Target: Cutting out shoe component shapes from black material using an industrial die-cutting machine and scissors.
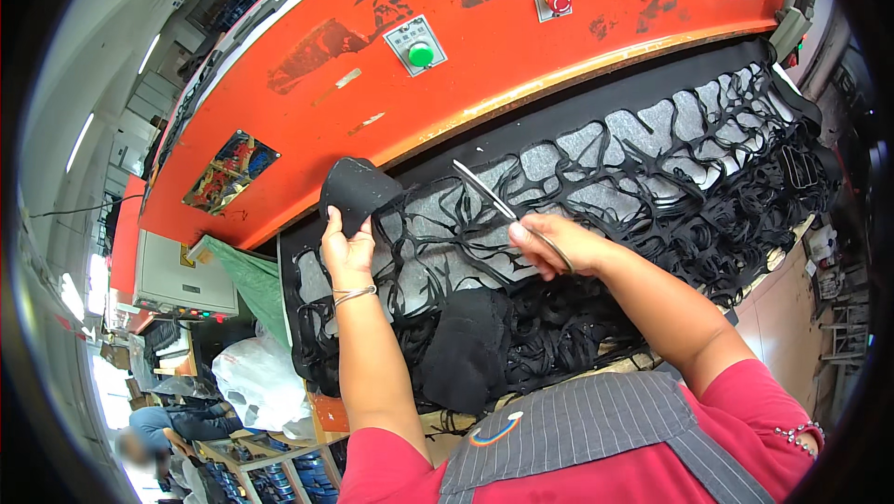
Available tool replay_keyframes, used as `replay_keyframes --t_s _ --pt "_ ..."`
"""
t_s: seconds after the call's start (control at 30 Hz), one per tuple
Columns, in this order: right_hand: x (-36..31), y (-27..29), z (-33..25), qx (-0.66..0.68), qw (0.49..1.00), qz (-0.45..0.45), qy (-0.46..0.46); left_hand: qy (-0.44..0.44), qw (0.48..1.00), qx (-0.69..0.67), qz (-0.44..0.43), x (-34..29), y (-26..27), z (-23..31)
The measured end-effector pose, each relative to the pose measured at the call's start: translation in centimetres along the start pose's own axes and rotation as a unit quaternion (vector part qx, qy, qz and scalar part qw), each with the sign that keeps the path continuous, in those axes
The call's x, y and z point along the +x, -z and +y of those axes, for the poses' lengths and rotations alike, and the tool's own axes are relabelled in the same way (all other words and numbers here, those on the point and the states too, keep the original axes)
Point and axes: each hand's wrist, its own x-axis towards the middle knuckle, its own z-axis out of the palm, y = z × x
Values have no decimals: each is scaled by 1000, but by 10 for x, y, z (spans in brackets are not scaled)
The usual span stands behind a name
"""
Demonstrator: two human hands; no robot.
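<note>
**Black panel in one hand, scissors in the other, and a whole lot of scraps**

So you're pinching a black panel (361, 189) with your left hand (349, 248), thumb and fingers closing on its lower edge. You're holding it up by the far edge of the grey surface (647, 132), over toward the far left corner. Your right hand (559, 243) is gripping the scissors (486, 191), blades pointing up and left toward the panel. They aren't touching it, and I can't tell if they're slightly parted.

Progress-wise, I'd guess you're well into it. A dark pile of pieces (466, 350) is sitting by the near edge, left of the middle, probably the finished ones. Grey is showing through the big gaps in the strip web (447, 236), so those shapes are looking mostly cut out. What's left, I'm thinking, is this panel plus clearing the scraps: a tangled heap of strips (675, 236) is running along the near edge toward the right. I can't make out how many pieces are waiting.

As for the panel, it's looking matte black, rounded on top and bowing a bit like a shallow shell, with a few pale specks showing on it.
</note>
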Motion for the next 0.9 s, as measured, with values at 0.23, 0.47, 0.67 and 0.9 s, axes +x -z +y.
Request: replay_keyframes --t_s 0.23,0.47,0.67,0.9 --pt "55 -67 -10 366 894 -249 -77 14 989 -141 36 -2 11 -6" --pt "101 -100 -26 407 861 -291 -94 6 949 -300 96 -22 19 -22" --pt "115 -107 -35 412 867 -267 -82 22 939 -308 150 -26 20 -22" --pt "113 -117 -36 419 880 -213 -68 9 948 -268 174 -24 29 -26"
